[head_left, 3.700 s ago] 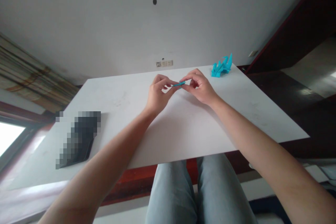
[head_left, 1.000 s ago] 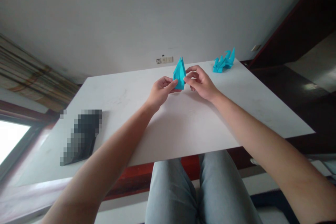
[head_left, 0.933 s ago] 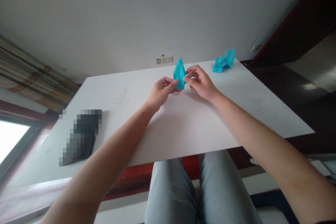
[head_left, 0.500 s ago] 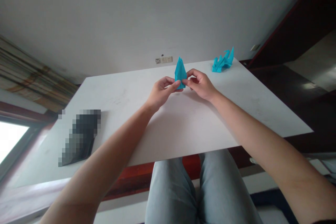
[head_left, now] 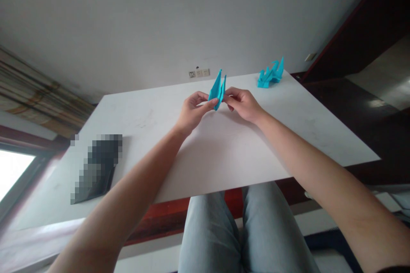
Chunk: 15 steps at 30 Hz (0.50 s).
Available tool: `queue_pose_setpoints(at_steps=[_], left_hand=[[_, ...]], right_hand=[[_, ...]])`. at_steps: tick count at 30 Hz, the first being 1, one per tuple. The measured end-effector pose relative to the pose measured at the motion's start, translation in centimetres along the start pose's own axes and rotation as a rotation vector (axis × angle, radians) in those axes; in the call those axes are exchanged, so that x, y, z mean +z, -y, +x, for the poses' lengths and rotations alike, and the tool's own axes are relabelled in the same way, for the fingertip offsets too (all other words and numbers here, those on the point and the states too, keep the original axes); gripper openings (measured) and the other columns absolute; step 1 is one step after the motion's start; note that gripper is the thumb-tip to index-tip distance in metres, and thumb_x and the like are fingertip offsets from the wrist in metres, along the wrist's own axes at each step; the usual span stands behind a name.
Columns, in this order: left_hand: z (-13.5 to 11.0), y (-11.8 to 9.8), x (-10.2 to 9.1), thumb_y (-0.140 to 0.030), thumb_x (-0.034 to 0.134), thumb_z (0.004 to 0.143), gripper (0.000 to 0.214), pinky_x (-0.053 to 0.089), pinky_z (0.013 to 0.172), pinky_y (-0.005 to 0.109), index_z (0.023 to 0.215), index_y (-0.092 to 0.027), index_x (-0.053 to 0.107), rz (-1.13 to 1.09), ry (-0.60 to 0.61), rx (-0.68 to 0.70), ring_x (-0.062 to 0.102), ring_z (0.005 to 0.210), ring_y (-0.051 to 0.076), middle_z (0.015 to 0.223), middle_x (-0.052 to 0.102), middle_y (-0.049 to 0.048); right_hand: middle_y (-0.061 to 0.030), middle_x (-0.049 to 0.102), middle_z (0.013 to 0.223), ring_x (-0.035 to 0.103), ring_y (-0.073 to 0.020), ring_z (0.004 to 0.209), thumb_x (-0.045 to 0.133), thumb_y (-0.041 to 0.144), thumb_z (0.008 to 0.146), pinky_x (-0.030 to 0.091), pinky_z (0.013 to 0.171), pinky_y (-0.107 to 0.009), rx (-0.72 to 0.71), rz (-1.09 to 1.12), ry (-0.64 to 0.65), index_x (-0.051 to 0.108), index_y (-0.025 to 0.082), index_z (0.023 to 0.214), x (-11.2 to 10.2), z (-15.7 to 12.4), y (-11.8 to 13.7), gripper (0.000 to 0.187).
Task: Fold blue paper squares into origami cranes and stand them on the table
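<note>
A folded piece of blue origami paper [head_left: 216,88] stands upright between my hands, just above the white table [head_left: 224,149]. Two narrow points rise from its top with a gap between them. My left hand [head_left: 194,108] pinches the paper's left side, thumb in front. On the other side my right hand [head_left: 242,103] grips the right flap between thumb and fingers; its fingertips are partly hidden. Further right, by the table's far edge, rest several finished-looking blue origami birds [head_left: 270,76], bunched together.
A dark flat object [head_left: 99,168], blurred by large pixels, lies at the table's left. Behind the table rises a grey wall with sockets [head_left: 199,73]. Curtains [head_left: 38,98] hang at the left, and my knees are under the near edge.
The folded paper has opened from one broad, flat point into two separate points and leans a little to the left. My right hand has shifted slightly lower. The birds stay put.
</note>
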<state>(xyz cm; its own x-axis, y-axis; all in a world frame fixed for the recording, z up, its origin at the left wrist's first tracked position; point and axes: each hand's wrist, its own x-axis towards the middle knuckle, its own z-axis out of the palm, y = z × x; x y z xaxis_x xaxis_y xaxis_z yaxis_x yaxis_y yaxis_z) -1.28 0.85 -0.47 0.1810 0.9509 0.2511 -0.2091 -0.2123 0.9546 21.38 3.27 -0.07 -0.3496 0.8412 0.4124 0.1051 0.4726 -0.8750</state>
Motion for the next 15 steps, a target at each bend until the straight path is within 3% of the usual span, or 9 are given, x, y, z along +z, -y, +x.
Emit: queue_pose_setpoints(at_steps=[6,11,15], left_hand=[[0.06,-0.01,0.05,-0.072,0.110,0.068,0.070,0.062,0.079,0.029,0.090,-0.020,0.068,0.009,-0.014,0.026,0.079,0.077,0.014,0.087,0.082,0.0012],[0.03,0.02,0.23,-0.072,0.109,0.070,0.066,0.055,0.066,0.026,0.087,-0.021,0.071,0.081,-0.042,0.088,0.074,0.070,0.012,0.088,0.083,0.0024],[0.05,0.37,0.05,-0.073,0.107,0.073,0.063,0.053,0.063,0.026,0.088,-0.020,0.075,0.111,-0.042,0.086,0.075,0.068,0.014,0.081,0.081,0.0024]], right_hand=[[0.0002,0.071,0.088,0.056,-0.0131,0.069,0.086,0.069,0.098,0.045,0.066,-0.031,-0.005,0.096,0.093,0.080,0.023,0.099,0.10,-0.21,0.34,0.046],[0.0056,0.060,0.074,0.042,-0.0124,0.062,0.099,0.076,0.083,0.029,0.056,-0.030,0.079,0.115,0.099,0.076,0.026,0.106,0.58,-0.38,0.05,0.060],[0.0027,0.070,0.083,0.048,-0.0136,0.064,0.098,0.079,0.082,0.034,0.056,-0.030,0.084,0.112,0.069,0.075,0.027,0.108,0.87,-0.37,-0.13,0.062]])
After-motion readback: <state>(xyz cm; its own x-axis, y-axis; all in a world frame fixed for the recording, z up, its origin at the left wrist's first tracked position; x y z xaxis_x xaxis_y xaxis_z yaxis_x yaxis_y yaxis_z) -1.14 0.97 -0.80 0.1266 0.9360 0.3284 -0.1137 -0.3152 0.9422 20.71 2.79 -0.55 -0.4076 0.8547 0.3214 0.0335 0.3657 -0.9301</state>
